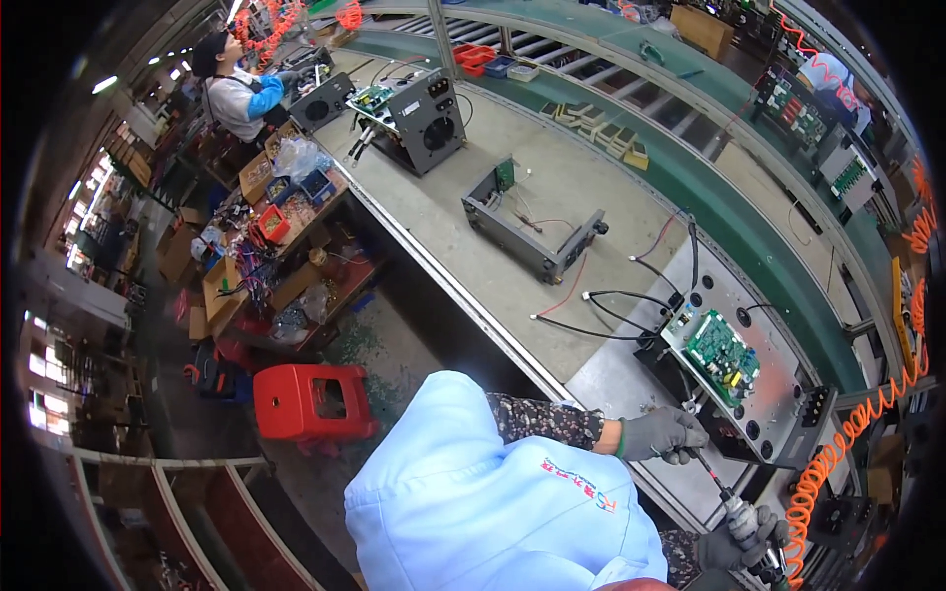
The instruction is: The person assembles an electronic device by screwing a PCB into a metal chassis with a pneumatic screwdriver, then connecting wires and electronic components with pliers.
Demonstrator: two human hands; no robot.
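My left hand (662,435), in a grey glove, is closed with its fingertips pinched together at the tip of a long screwdriver bit. Whatever sits between those fingers is too small to make out. A power screwdriver (745,520) with a grey body is gripped in my gloved right hand (731,548) at the lower right. Just beyond my hands lies a grey metal chassis (778,399) with round holes. On it is a green circuit board (722,355), and black cables (621,313) trail from its left side.
A U-shaped dark metal frame (527,236) and a fan housing (426,123) stand farther along the bench (493,325). An orange coiled hose (838,448) hangs at the right. A red stool (313,404) and a parts table are left. Another person (236,94) works at the far left.
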